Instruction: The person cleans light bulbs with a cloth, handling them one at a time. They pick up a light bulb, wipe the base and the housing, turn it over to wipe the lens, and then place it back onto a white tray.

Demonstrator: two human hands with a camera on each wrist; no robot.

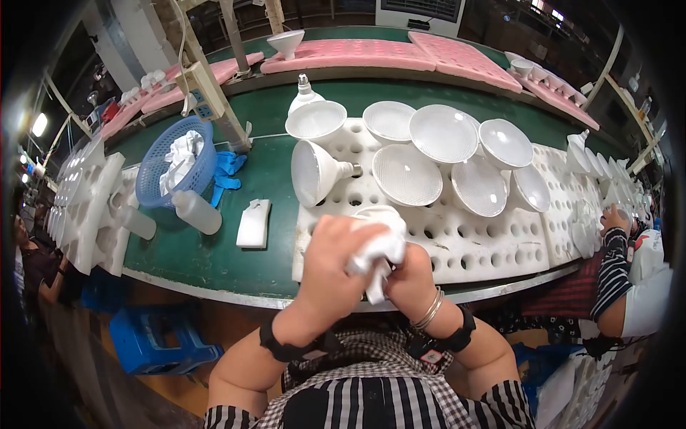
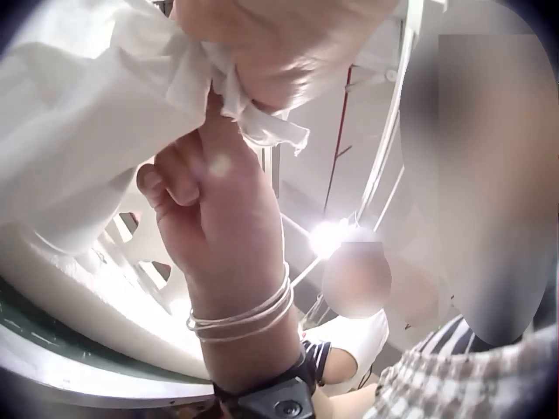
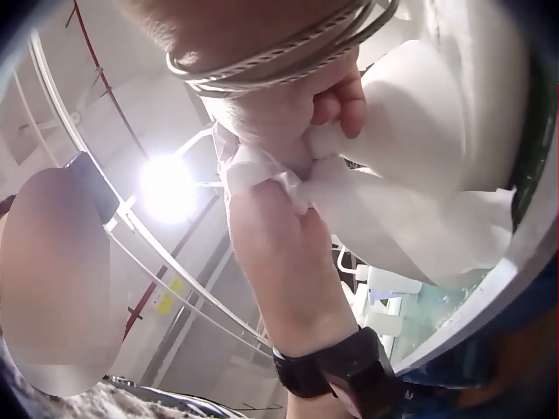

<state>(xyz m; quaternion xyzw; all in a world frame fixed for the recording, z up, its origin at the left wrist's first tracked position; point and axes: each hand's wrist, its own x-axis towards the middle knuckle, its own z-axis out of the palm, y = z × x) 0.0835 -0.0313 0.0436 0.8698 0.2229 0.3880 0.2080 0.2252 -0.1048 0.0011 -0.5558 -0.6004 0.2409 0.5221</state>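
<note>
A white cloth is bunched between my two hands over the front of the bench, with a loose tail hanging down. My left hand grips it from the left, and this part is blurred. On the other side my right hand has curled fingers against the same cloth. In the right wrist view, a smooth white flaring form spreads beyond the right fingers; I cannot tell whether that hand holds it too. Several white reflector lamps stand beyond on a perforated white foam tray; one lamp lies sideways.
To the left are a blue basket with white cloths, blue gloves, a plastic bottle and a white foam block. Pink foam trays line the back. Another person's hand works at the right.
</note>
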